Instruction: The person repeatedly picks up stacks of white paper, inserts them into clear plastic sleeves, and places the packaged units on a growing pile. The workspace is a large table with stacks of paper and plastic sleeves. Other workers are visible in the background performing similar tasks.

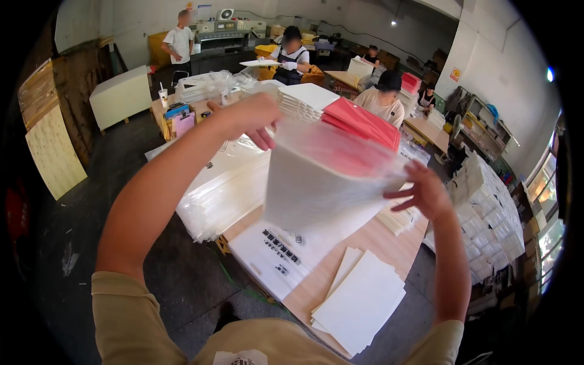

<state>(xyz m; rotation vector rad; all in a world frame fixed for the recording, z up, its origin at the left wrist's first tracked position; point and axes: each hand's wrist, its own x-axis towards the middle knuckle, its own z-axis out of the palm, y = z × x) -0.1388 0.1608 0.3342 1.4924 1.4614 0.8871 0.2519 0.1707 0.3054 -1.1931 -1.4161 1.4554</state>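
A clear plastic bag (316,194), blurred by motion, is lifted over the table between my hands, its wide mouth facing up. My left hand (250,121) grips its upper left corner with bent fingers. At the bag's right upper corner, my right hand (421,191) pinches the film, its other fingers spread. Whether boards are inside the bag is hard to make out through the blur. Beneath it lies a white printed plastic bag (274,258) on the table's left edge. Several white boards (365,298) rest loosely stacked at the near right.
The wooden table (310,292) also bears a stack of plastic bags (219,201), white board stacks (304,100) and red packs (365,125). Wrapped bundles (483,213) are piled right. Co-workers stand or sit beyond, one (383,100) close behind the red packs. A cup (163,97) stands far left.
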